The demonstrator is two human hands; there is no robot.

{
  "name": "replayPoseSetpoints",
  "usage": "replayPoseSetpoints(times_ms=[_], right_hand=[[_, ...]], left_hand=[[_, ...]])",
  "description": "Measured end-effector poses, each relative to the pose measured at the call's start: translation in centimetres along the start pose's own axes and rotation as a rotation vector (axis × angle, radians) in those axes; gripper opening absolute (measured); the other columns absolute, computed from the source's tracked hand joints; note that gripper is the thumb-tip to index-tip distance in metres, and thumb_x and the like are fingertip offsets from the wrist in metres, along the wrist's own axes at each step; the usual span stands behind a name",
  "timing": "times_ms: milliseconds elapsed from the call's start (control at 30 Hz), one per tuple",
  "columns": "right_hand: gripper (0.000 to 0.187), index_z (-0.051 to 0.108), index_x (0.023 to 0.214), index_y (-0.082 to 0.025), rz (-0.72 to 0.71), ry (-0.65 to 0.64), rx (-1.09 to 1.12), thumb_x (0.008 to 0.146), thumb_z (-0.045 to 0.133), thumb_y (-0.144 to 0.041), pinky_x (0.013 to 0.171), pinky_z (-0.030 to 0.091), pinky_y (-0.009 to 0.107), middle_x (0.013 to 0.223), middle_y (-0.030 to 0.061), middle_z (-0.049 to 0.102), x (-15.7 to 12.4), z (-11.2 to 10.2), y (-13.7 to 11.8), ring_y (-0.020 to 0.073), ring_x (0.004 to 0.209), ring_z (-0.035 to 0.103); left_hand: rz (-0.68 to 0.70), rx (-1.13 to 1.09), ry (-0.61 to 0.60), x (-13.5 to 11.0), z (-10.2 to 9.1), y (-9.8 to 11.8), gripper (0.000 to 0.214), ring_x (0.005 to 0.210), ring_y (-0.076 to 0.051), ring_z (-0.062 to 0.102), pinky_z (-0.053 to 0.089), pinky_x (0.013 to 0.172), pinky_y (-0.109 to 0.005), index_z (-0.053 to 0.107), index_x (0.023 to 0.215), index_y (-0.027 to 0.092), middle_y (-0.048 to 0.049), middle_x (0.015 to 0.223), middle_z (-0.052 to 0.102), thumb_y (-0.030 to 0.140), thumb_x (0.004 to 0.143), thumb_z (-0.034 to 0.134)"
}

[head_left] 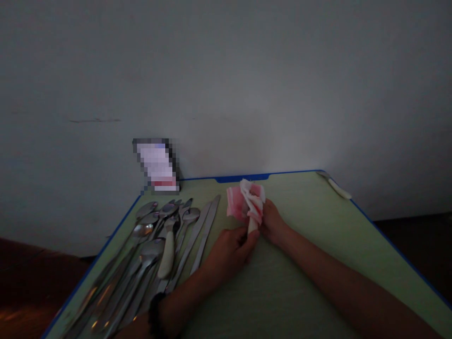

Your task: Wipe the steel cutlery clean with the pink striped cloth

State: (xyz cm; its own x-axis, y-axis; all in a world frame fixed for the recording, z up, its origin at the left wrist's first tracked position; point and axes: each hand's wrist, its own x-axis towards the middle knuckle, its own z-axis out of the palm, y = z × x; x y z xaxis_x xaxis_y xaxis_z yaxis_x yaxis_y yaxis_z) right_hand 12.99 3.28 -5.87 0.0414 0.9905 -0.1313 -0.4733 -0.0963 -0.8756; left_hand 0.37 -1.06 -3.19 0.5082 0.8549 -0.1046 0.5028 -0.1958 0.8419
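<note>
My left hand (pixel 231 252), with a dark band at the wrist, is closed on the pale handle (pixel 253 225) of a utensil above the table. A crumpled pink and white cloth (pixel 245 200) covers the utensil's upper end, so its kind is hidden. From the right, my right hand (pixel 273 222) is closed on the cloth, its fingertips mostly behind it. To the left of my hands lie two table knives (pixel 208 221), several metal spoons (pixel 151 249) and a white-handled utensil (pixel 167 254) on top of other cutlery.
The light green table (pixel 300 202) has a blue edge and stands against a grey wall (pixel 226 84). A blurred-out phone (pixel 158 165) leans at the back left corner. Another white-handled utensil (pixel 337 187) lies at the back right edge.
</note>
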Motion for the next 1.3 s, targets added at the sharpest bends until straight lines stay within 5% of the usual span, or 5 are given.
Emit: replayPoseSetpoints(times_ms=[367, 700, 867, 1300], right_hand=[[0.026, 0.058, 0.070, -0.016, -0.101, 0.056, -0.009, 0.068, 0.062, -0.042, 0.048, 0.039, 0.023, 0.056, -0.0027, 0.054, 0.9, -0.4, -0.4, 0.0086, 0.047, 0.045], [0.038, 0.059, 0.067, -0.014, -0.202, 0.087, -0.420, 0.072, 0.055, -0.052, 0.044, 0.034, 0.021, 0.057, -0.0007, 0.054, 0.7, -0.9, -0.4, 0.0094, 0.049, 0.044], [0.038, 0.059, 0.067, -0.013, -0.207, 0.057, -0.510, 0.072, 0.056, -0.051, 0.045, 0.035, 0.021, 0.057, -0.0002, 0.054, 0.5, -0.7, -0.9, 0.0096, 0.049, 0.044], [0.036, 0.058, 0.065, -0.014, -0.217, -0.082, -0.594, 0.073, 0.054, -0.049, 0.047, 0.036, 0.020, 0.058, 0.0005, 0.054, 0.1, -0.7, -1.0, 0.0092, 0.051, 0.043]], left_hand=[[0.144, 0.187, -0.046, -0.7, 0.4, -1.0, 0.039, 0.042, -0.007, 0.032, 0.021, 0.043, -0.021, 0.038, 0.054, 0.017, 0.0053, 0.048, 0.029, 0.040, 0.086, 0.038], [0.119, -0.074, -0.047, -0.7, -0.1, -0.1, 0.013, 0.060, -0.012, 0.048, 0.037, 0.054, -0.022, 0.048, 0.090, 0.017, 0.0007, 0.072, 0.054, 0.026, 0.084, 0.041], [0.071, -0.190, -0.040, -0.6, 0.0, -0.6, 0.018, 0.054, -0.011, 0.047, 0.039, 0.053, -0.022, 0.049, 0.081, 0.018, 0.0023, 0.066, 0.052, 0.028, 0.087, 0.036], [0.089, -0.083, -0.118, -0.3, -0.3, -0.3, 0.024, 0.058, -0.013, 0.053, 0.039, 0.053, -0.022, 0.058, 0.072, 0.016, -0.0017, 0.064, 0.061, 0.029, 0.085, 0.043]])
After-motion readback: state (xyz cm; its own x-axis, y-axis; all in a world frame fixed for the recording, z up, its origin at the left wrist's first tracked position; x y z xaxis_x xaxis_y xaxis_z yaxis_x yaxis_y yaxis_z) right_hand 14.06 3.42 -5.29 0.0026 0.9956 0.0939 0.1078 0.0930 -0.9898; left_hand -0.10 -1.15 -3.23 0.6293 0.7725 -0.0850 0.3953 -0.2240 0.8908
